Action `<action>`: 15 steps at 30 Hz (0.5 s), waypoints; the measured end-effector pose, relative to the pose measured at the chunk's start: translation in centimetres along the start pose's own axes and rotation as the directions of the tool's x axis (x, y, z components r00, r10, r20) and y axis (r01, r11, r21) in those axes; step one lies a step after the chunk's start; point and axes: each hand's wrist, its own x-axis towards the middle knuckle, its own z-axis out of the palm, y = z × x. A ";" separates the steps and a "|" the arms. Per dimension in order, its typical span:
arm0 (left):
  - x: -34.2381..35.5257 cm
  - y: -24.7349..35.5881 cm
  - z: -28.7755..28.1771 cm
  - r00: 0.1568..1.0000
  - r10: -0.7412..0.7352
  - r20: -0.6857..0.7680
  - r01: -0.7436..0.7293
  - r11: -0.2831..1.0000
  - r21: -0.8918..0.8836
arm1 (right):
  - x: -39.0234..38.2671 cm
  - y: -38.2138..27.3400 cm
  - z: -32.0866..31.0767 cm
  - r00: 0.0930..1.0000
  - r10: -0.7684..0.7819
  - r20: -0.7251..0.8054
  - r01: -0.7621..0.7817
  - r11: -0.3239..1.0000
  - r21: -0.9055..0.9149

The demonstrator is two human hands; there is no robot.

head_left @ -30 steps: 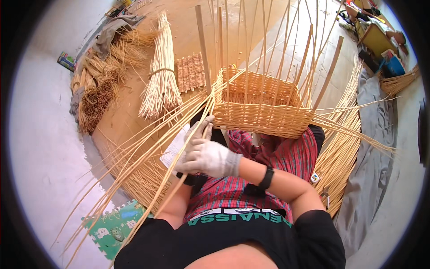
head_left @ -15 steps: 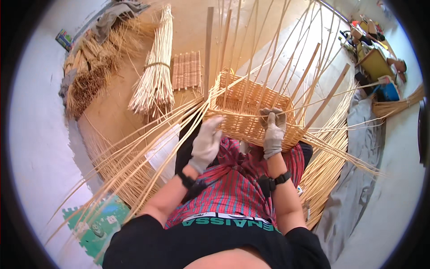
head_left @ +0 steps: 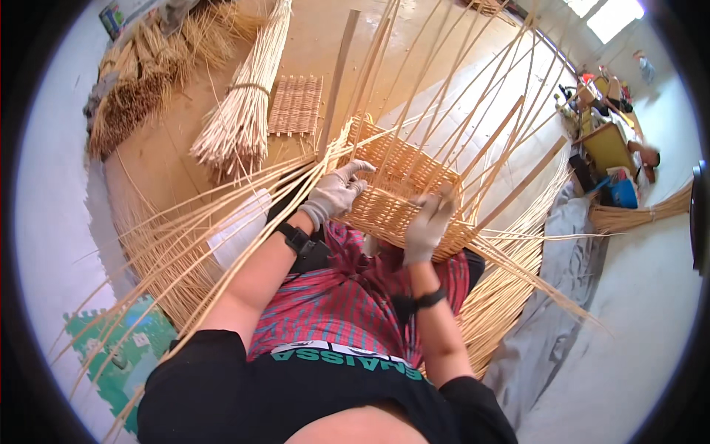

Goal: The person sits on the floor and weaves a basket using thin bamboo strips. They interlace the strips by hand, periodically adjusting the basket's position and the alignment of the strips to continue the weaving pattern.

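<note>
A partly woven wicker basket point(head_left: 396, 214) rests tilted across my lap, with long upright stakes point(head_left: 492, 140) rising from its sides. My left hand point(head_left: 336, 194), in a pale work glove, grips the near left rim, its thumb side over the edge. Close by it, a bunch of long wicker rods point(head_left: 285, 181) runs out to the left. My right hand point(head_left: 429, 228), also gloved, is at the near wall toward the right corner. Its fingertips are smeared by motion at the rim, so what they hold, if anything, is unclear.
A tied bundle of peeled rods point(head_left: 240, 111) and a small woven panel point(head_left: 296, 106) lie on the floor ahead. Darker bundles point(head_left: 140, 81) lean at the left wall. Loose rods point(head_left: 510, 288) cover the floor at right beside a grey cloth point(head_left: 547, 296); a green mat point(head_left: 122, 348) lies at left.
My left hand has come up from beside the near wall onto the rim. My right hand has left the strand it pinched and shifted along the rim. The view has turned a little.
</note>
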 end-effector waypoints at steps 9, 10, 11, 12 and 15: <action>0.5 0.0 2.4 0.912 0.071 -0.405 0.011 0.980 0.197 | -2.4 -4.2 0.9 0.988 -0.041 0.147 0.028 0.995 0.094; 0.8 -0.5 2.5 0.894 0.097 -0.438 -0.013 0.981 0.192 | -2.1 -4.5 0.4 0.986 0.016 0.164 -0.029 0.997 0.076; 0.3 0.5 2.4 0.905 0.111 -0.411 0.031 0.946 0.323 | -1.6 -4.7 0.0 0.983 0.071 0.169 -0.082 0.995 0.063; 0.5 -0.2 2.2 0.875 0.144 -0.463 -0.025 0.967 0.254 | 0.0 -3.3 -2.1 0.933 0.339 0.118 -0.355 0.920 0.165; -0.9 0.8 3.6 0.572 0.548 -0.610 -0.334 0.835 0.437 | 1.5 1.2 -8.4 0.929 0.358 -0.096 -0.339 0.926 0.167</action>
